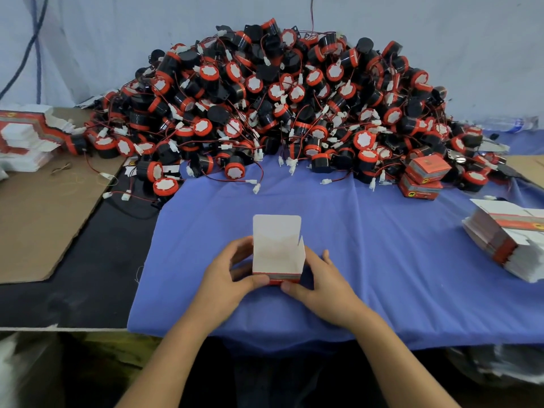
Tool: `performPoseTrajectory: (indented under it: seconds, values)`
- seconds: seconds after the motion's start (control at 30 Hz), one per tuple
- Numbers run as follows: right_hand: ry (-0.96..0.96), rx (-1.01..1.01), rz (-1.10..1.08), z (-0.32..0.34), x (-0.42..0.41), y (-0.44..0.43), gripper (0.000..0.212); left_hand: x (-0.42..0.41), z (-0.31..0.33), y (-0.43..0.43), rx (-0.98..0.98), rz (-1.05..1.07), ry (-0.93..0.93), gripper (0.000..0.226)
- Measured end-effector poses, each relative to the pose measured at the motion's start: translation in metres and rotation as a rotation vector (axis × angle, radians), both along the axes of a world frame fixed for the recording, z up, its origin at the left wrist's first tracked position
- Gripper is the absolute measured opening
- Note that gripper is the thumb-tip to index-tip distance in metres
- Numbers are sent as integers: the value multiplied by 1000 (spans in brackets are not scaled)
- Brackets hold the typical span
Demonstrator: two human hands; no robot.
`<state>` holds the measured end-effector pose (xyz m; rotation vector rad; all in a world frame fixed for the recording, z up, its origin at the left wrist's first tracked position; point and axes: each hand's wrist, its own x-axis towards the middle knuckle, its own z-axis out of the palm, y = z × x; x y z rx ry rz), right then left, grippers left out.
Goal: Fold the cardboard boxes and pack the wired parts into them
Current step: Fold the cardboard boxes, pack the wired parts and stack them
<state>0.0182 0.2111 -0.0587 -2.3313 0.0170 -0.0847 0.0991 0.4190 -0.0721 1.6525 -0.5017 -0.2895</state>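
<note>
Both hands on one small box (276, 254) at the front of the blue cloth (382, 260), left hand (226, 275) gripping its left side, right hand (318, 281) pinching its right corner (lid flap standing open), big heap of wired parts (279, 107) behind, two closed boxes (424, 178) at its right edge.

You face a pale grey-blue wall (103, 30), perhaps a hung sheet; the view is too soft to say. A dark blue cable (37, 72) hangs down it above the table's far left corner. The table (97, 275) has a black top, and a blue cloth (382, 260) covers its middle and right, draping over the near edge.
</note>
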Motion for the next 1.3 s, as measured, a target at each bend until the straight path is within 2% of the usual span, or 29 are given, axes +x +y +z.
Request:
performPoseTrajectory:
  seconds: [0.07,0.13,0.2,0.27,0.37,0.47,0.57,0.67,0.73,0.77,0.83,0.9,0.97,1.07,1.13,1.23,1.3]
  values:
    - [33,117,84,5,0,-7,85,3,2,3,-59,-31,76,74]
    - [75,413,76,8,-4,-19,96,7,3,8,-175,18,175,77]
    - [76,748,-10,10,-3,-32,90,13,5,9,-276,156,210,63]
    - [120,987,-76,12,9,-39,93,24,9,6,-344,250,237,47]
    - [158,1067,-104,15,49,-42,77,52,16,-7,-364,302,255,29]
    - [178,1120,-122,22,106,-34,55,87,27,-26,-310,327,245,34]
    - [218,1080,-116,30,163,-24,47,124,37,-46,-220,334,231,46]
    - [219,970,-117,32,215,-16,50,163,40,-64,-127,337,172,38]
    - [164,742,-172,34,248,-13,48,188,39,-73,-45,365,142,38]
    - [135,569,-182,34,262,-12,50,201,36,-77,10,377,129,45]
    - [101,238,-139,28,280,-11,55,222,32,-82,133,380,123,60]
    - [94,-45,-62,13,288,-11,58,234,25,-86,197,393,88,65]
    - [38,-228,-20,-5,288,-10,63,238,16,-87,227,410,39,67]
    - [-53,-145,-34,-11,285,-15,63,235,9,-83,263,431,-56,58]
    - [-143,-31,-69,-8,274,-16,63,228,12,-82,206,449,-127,53]
    - [-197,176,-97,8,251,-15,69,210,36,-78,85,425,-273,65]
    - [-283,263,-84,28,237,-15,74,198,59,-75,46,326,-385,67]
